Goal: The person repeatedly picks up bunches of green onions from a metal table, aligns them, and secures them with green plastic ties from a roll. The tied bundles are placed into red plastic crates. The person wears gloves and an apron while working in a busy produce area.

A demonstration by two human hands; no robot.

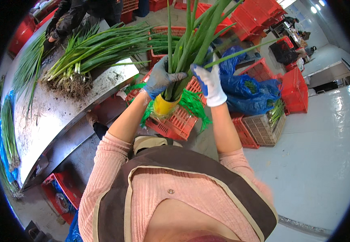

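Observation:
In a blue-grey glove, my left hand [164, 77] is closed around a bundle of green onions [190, 45] held upright before me. The bundle's lower ends stand inside a yellow cylindrical container [165, 106], which rests on a red plastic crate [178, 121]. Green plastic netting [194, 104] hangs around the crate. My right hand [211, 81], in a white glove with a blue palm, is beside the bundle on its right. One long leaf [241, 54] slants out past its fingers; whether they grip it is unclear.
At left, a metal table [102, 86] bears a pile of green onions with soil-covered roots [72, 81]. A person's dark-sleeved arm [63, 28] reaches over it. To the right are blue plastic bags [247, 93], a grey crate [262, 128] and red crates [294, 90].

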